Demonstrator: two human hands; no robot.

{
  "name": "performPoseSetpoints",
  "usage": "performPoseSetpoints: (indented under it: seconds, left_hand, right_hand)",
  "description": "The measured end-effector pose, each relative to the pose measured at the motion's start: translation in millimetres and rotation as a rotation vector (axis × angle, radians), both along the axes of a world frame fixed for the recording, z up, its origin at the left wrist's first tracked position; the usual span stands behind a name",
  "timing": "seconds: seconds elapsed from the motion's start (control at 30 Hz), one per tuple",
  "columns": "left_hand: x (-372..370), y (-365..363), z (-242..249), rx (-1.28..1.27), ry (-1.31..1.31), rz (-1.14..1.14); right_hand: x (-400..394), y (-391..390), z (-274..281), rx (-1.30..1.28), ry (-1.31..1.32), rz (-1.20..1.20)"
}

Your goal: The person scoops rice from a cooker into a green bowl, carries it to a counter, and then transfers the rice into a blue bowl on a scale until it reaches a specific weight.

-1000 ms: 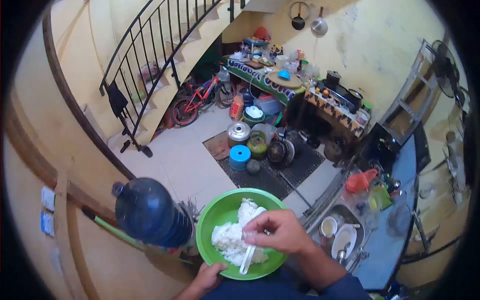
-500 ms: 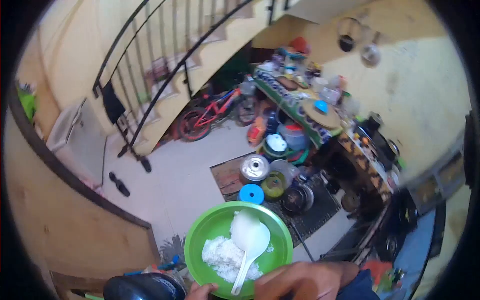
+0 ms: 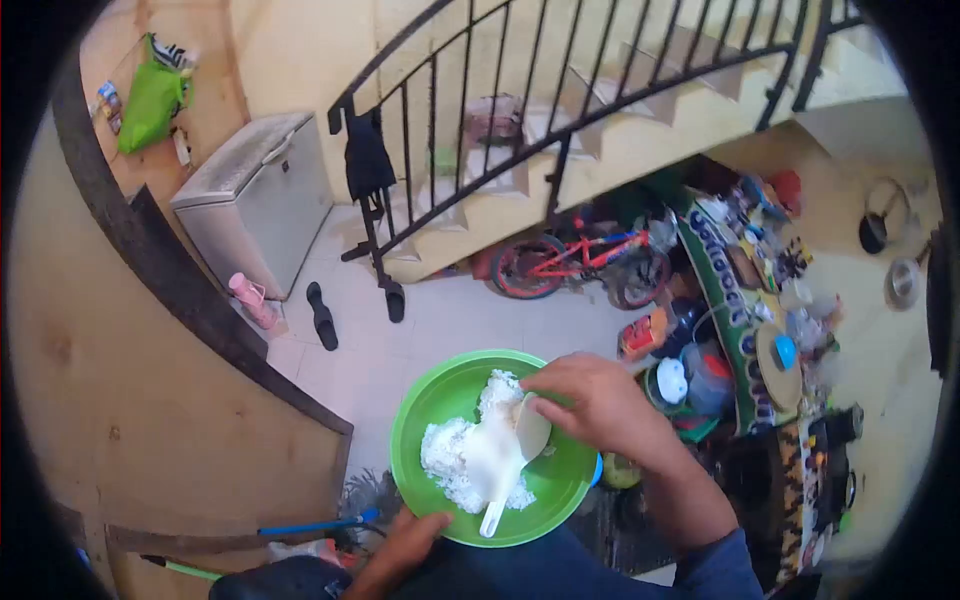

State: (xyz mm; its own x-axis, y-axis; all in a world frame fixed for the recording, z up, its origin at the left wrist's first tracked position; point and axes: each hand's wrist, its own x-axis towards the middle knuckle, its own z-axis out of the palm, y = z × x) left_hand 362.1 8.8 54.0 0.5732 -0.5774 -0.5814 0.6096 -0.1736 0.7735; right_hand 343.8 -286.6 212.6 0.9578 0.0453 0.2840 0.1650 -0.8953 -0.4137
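A light green plastic basin [image 3: 420, 400] holds clumps of white cooked rice [image 3: 450, 450]. In it lies a white rice paddle [image 3: 505, 485], its handle pointing down towards me and its head at the upper right. A hazy white blur covers part of the rice and paddle. My left hand [image 3: 412, 540] grips the near left rim, thumb over the edge. Over the right side of the basin, my right hand [image 3: 600, 405] has its fingers bent towards the thumb, close to the paddle's head; what they hold, if anything, is hidden.
Beyond the basin are black sandals [image 3: 322, 317], a white chest freezer [image 3: 250, 190] and a stair railing [image 3: 460, 190]. A red bicycle [image 3: 585, 262] stands under the stairs. Cluttered table [image 3: 725, 300] and pots [image 3: 668, 383] are at right; a wooden panel [image 3: 190, 390] rises at left.
My right hand has moved up from the basin's near right edge to over its right side. The view has turned leftward, and the basin appears slightly further right and higher.
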Motion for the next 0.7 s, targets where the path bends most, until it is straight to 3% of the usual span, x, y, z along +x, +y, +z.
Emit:
performPoseSetpoints:
  seconds: [0.1, 0.2, 0.27, 0.43, 0.5, 0.6, 0.7]
  left_hand:
    - [38.0, -33.9, -9.2, -0.025, -0.017, 0.074]
    - [87.9, -66.1, 35.6, -0.136, 0.005, 0.157]
    - [116.8, -70.2, 15.5, -0.071, -0.043, 0.161]
    - [176.3, -99.8, -2.2, -0.077, -0.154, 0.346]
    - [209.6, -111.8, -5.0, -0.081, -0.086, 0.440]
    - [244.2, -140.4, -2.7, -0.027, -0.087, 0.594]
    - [281.2, -158.4, 14.7, 0.017, -0.082, 0.819]
  right_hand:
    - [60.1, -11.1, 2.3, -0.097, 0.117, 0.076]
    - [129.8, -20.9, -3.4, -0.337, 0.334, 0.192]
    - [174.6, -20.4, -17.0, -0.414, 0.352, 0.249]
    - [282.7, -27.8, -44.5, -0.567, 0.196, 0.495]
    - [336.1, -24.8, -50.3, -0.624, 0.117, 0.564]
    - [412.3, -31.3, -55.7, -0.573, -0.009, 0.720]
    - [479.8, -11.8, -51.4, -0.652, 0.065, 0.894]
